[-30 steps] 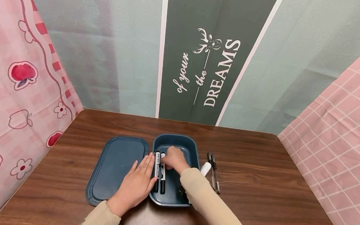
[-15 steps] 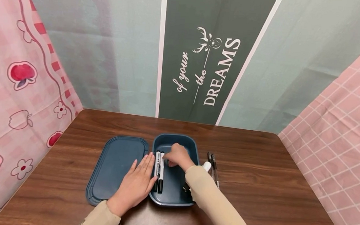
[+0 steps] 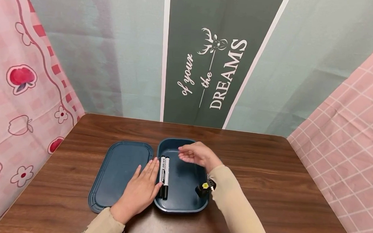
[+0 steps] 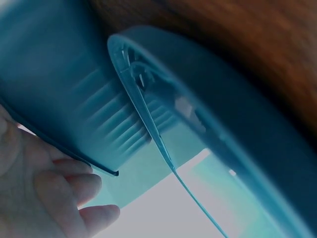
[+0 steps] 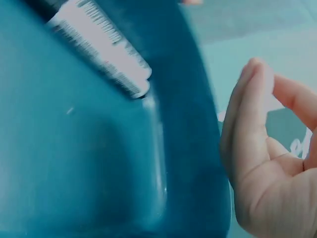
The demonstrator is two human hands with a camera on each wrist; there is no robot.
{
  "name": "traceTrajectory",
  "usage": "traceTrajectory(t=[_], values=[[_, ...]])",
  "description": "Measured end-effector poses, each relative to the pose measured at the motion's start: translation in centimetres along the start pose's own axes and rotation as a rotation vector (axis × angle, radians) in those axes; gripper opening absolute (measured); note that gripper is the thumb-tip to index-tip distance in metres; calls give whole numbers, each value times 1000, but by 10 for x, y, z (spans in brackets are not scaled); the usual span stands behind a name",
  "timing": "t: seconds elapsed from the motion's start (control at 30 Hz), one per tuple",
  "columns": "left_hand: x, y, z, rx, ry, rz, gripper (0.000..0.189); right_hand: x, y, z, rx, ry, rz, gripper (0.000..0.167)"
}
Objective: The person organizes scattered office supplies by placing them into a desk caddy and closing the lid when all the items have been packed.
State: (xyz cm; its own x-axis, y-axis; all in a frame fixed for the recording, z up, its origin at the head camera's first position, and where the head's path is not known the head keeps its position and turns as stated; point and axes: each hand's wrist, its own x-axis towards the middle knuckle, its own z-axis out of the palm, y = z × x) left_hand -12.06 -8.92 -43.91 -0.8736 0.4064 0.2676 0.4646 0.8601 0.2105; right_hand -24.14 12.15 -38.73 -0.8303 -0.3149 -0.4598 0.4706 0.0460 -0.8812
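Two black-and-white markers (image 3: 164, 177) lie side by side along the left wall of a dark blue open box (image 3: 181, 212). My left hand (image 3: 141, 186) rests flat at the box's left rim, fingers straight and together, with the thumb reaching over the rim toward the markers. Above the far right part of the box is my right hand (image 3: 198, 154), its fingers bent a little. In the right wrist view, this hand (image 5: 270, 153) has a gap between thumb and fingers and holds nothing. One marker's printed end (image 5: 104, 47) shows there inside the box.
The box's blue lid (image 3: 120, 176) lies on the wooden table (image 3: 265, 187), left of the box. A small black wrist camera (image 3: 205, 188) hangs under the right wrist at the box's right rim. Curtains (image 3: 139, 57) stand behind the table.
My right hand has let go of the second marker and moved up and right, its fingers straightening. That marker now lies closer to the first. The pens right of the box are now hidden.
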Motion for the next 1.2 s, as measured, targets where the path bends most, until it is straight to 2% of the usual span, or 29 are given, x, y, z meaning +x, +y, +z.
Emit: traceTrajectory(t=[0.07, 0.17, 0.33, 0.7, 0.9, 1.2], values=[[0, 0, 0, 1, -5, 1, 61, -4, -4, -10, 128, -30, 1, 16], [-1, -1, -1, -1, -7, 5, 60, -12, -8, -24, 274, -65, -1, 25], [-1, -1, -2, -11, 0, 10, 59, -24, -11, -51, 404, -110, -29, 34], [-1, -1, 0, -14, -22, 0, 61, -45, -1, -103, 537, -55, -15, 31], [0, -1, -1, 0, -5, 10, 60, -54, 2, -125, 532, -13, -29, 36], [0, -1, 0, 9, -13, 9, 60, -60, 10, -144, 540, 17, -35, 33]])
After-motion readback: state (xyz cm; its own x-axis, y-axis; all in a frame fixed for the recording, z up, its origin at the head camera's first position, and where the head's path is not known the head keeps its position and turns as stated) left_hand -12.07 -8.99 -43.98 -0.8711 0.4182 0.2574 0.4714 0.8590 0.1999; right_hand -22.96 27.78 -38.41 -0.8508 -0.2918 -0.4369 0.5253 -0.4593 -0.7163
